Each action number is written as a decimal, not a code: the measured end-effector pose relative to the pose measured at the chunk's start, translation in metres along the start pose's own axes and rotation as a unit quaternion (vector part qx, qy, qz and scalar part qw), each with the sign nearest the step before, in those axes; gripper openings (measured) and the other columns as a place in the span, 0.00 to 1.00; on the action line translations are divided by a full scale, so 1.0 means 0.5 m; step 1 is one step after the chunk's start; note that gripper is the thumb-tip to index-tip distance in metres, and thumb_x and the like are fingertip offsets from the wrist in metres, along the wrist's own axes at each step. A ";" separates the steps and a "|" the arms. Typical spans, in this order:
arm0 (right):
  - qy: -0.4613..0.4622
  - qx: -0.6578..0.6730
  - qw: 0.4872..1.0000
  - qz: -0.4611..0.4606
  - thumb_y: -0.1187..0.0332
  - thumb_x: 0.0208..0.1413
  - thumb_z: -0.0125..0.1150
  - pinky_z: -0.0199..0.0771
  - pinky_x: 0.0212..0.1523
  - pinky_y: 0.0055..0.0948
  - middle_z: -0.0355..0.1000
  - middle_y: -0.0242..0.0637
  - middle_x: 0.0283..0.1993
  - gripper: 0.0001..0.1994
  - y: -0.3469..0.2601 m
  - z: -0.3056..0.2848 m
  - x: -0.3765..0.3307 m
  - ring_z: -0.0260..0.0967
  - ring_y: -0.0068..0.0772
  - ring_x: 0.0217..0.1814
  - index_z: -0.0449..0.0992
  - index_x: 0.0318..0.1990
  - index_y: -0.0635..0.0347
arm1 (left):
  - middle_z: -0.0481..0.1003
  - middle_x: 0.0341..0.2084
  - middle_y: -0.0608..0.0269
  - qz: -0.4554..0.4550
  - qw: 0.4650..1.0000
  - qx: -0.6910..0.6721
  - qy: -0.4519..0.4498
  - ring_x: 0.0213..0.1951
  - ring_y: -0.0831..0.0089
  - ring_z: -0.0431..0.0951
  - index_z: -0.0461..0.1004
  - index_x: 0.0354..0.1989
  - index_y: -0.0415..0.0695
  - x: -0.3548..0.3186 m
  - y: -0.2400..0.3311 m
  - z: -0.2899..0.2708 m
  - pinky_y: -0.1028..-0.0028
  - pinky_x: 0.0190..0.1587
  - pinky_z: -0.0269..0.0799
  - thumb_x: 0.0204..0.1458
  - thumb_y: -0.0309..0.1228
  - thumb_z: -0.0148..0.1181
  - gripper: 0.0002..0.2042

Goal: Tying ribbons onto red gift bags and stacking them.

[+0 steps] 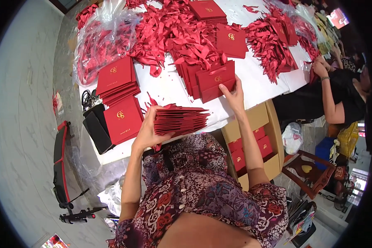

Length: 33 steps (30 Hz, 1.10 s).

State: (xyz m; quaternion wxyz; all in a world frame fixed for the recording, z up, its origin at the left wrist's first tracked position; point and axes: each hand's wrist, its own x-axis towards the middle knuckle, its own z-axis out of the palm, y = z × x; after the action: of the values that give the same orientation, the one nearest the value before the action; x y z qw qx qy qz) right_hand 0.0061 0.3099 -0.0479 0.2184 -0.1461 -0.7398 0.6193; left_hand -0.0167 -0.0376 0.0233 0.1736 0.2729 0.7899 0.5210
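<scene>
My left hand [146,129] is closed round a thick stack of flat red paper gift bags [182,120], held edge-on at the table's near side, just above my lap. A bit of red ribbon sticks up beside that hand. To the right, my right hand [234,98] pinches the edge of a red gift bag [213,87] with a gold emblem, thumb on its front and fingers behind. That bag stands tilted against more red bags [189,80], whose ribbon handles [194,49] lie in a tangle behind it.
Two piles of red bags [116,80] lie left on the white table [153,89], by a black pouch [99,130]. Plastic-wrapped ribbons [105,49] sit farther back. An open cardboard box [273,124] with red bags stands right of my lap. Another person [330,91] works at right.
</scene>
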 end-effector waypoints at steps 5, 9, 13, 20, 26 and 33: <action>-0.005 0.033 0.999 0.017 0.70 0.51 0.72 0.71 0.57 0.31 0.71 0.46 0.54 0.31 -0.006 0.015 0.006 0.70 0.33 0.55 0.61 0.59 0.68 | 0.69 0.46 0.57 -0.013 1.000 0.003 0.006 0.54 0.57 0.68 0.64 0.56 0.43 -0.005 0.004 0.003 0.64 0.59 0.63 0.31 0.30 0.77 0.38; 0.006 0.018 1.000 0.015 0.70 0.51 0.73 0.73 0.54 0.29 0.74 0.42 0.48 0.27 -0.035 0.021 -0.001 0.72 0.30 0.50 0.63 0.54 0.66 | 0.69 0.46 0.57 -0.006 1.000 0.005 0.006 0.54 0.57 0.68 0.64 0.56 0.43 -0.006 0.005 0.001 0.64 0.59 0.63 0.31 0.29 0.77 0.38; 0.025 -0.023 0.999 -0.027 0.71 0.52 0.71 0.73 0.50 0.28 0.73 0.39 0.45 0.24 -0.083 0.006 -0.019 0.72 0.30 0.47 0.66 0.53 0.66 | 0.68 0.47 0.57 -0.008 1.000 -0.009 0.004 0.54 0.58 0.68 0.64 0.56 0.43 -0.005 0.008 0.002 0.64 0.59 0.63 0.31 0.29 0.77 0.38; -0.171 -0.161 0.954 -0.187 0.71 0.53 0.66 0.73 0.39 0.36 0.73 0.40 0.37 0.11 -0.284 0.047 -0.064 0.71 0.40 0.35 0.78 0.45 0.58 | 0.69 0.47 0.57 0.051 0.998 0.025 -0.001 0.54 0.56 0.67 0.65 0.54 0.44 0.006 0.011 -0.004 0.63 0.60 0.60 0.31 0.28 0.76 0.36; -0.297 -0.258 0.897 -0.201 0.70 0.48 0.69 0.72 0.37 0.37 0.73 0.38 0.32 0.13 -0.309 0.108 -0.035 0.71 0.41 0.35 0.78 0.42 0.55 | 0.66 0.51 0.56 0.105 0.992 0.067 -0.007 0.56 0.61 0.66 0.64 0.57 0.43 -0.001 0.021 -0.005 0.67 0.61 0.61 0.32 0.26 0.75 0.38; -0.370 -0.170 0.907 -0.109 0.67 0.49 0.71 0.73 0.38 0.34 0.71 0.39 0.32 0.14 -0.302 0.129 -0.034 0.73 0.35 0.35 0.77 0.43 0.60 | 0.64 0.55 0.50 0.137 0.985 -0.046 0.099 0.56 0.55 0.68 0.52 0.67 0.39 -0.012 0.010 0.025 0.62 0.63 0.62 0.32 0.31 0.80 0.52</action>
State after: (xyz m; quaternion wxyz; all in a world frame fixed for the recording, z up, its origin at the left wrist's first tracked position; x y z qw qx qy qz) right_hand -0.0035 0.2179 0.0888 -0.0330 0.1396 -0.8731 0.4659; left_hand -0.0039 -0.0308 0.0229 0.0340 0.3169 0.7340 0.5998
